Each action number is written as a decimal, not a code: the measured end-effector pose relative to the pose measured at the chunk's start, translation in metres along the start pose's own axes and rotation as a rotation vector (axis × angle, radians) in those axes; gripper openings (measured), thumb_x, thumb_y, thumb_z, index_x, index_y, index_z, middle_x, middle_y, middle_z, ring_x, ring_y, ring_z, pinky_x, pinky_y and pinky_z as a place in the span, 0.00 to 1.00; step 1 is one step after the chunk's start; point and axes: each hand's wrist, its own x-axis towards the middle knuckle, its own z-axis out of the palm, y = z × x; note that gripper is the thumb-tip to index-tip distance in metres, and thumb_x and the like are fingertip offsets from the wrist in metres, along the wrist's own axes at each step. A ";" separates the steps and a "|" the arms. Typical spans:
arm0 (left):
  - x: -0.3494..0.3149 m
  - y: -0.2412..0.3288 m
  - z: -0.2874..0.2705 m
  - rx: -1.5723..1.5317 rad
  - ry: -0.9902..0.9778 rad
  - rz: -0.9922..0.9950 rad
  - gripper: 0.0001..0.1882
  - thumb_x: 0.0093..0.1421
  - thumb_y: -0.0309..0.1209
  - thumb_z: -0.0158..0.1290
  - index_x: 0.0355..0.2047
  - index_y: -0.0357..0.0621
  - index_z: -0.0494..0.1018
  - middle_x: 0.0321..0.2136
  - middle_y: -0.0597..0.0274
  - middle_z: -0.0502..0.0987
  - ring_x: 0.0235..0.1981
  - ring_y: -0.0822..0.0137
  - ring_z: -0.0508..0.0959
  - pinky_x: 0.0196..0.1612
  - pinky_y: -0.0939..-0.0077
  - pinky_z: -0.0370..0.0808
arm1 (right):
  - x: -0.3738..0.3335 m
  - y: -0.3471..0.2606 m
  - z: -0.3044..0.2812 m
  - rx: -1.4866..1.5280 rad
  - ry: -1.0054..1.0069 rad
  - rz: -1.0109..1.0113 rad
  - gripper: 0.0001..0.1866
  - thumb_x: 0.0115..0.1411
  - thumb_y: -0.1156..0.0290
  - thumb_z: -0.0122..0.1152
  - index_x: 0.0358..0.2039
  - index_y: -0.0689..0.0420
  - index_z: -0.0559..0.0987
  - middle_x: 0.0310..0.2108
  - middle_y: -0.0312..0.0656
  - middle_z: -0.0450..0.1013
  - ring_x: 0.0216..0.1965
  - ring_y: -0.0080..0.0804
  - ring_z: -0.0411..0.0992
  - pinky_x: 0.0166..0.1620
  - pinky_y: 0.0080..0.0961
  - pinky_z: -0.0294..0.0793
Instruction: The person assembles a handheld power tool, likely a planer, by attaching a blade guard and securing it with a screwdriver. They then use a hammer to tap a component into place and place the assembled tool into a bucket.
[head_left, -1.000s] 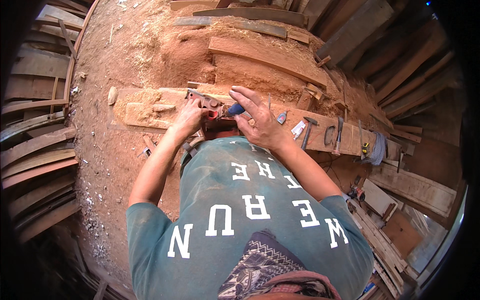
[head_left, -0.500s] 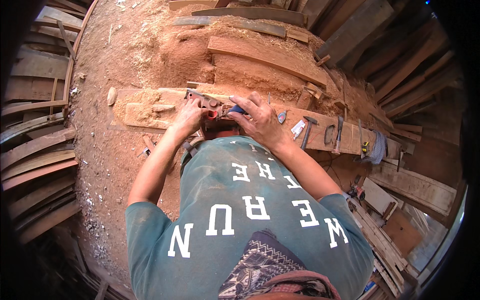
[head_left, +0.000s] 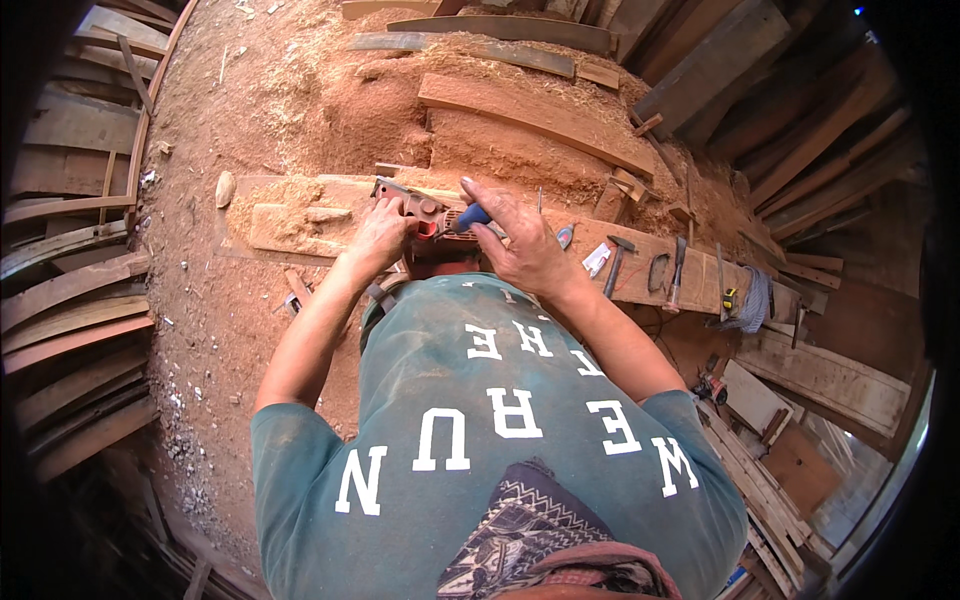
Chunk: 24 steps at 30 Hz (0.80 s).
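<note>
Fingers of the right hand [head_left: 527,245] have straightened from their curl of half a second ago, while the left hand [head_left: 378,238] stays in place, bent firmly over the power tool [head_left: 428,207] at the near edge of the plank bench [head_left: 635,288]. The blue handle [head_left: 472,217] lies between the right thumb and outstretched fingers — whether they pinch it cannot be told. Turning it well probably calls for the left hand's firm brace, the handle kept square to the tool body, and short twists with steady inward pressure — otherwise the tip may slip.
</note>
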 end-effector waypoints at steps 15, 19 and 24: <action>0.010 -0.022 0.024 0.011 0.078 0.068 0.17 0.59 0.32 0.58 0.47 0.64 0.86 0.46 0.48 0.74 0.55 0.45 0.73 0.60 0.53 0.72 | 0.012 0.007 -0.003 -0.044 0.039 -0.098 0.23 0.61 0.66 0.70 0.57 0.56 0.79 0.43 0.49 0.78 0.41 0.50 0.80 0.41 0.41 0.81; 0.007 -0.006 0.004 0.077 0.033 0.089 0.13 0.61 0.36 0.58 0.44 0.57 0.86 0.42 0.48 0.76 0.50 0.48 0.74 0.55 0.55 0.73 | 0.008 0.004 0.002 0.015 0.000 -0.041 0.25 0.61 0.68 0.70 0.59 0.57 0.78 0.43 0.52 0.78 0.44 0.50 0.79 0.45 0.41 0.80; 0.003 -0.008 0.005 0.102 0.076 0.155 0.11 0.61 0.40 0.59 0.41 0.59 0.87 0.43 0.51 0.77 0.50 0.50 0.75 0.54 0.54 0.74 | 0.009 0.003 -0.002 -0.063 -0.026 -0.038 0.24 0.61 0.66 0.70 0.58 0.57 0.80 0.40 0.51 0.78 0.41 0.49 0.79 0.42 0.41 0.80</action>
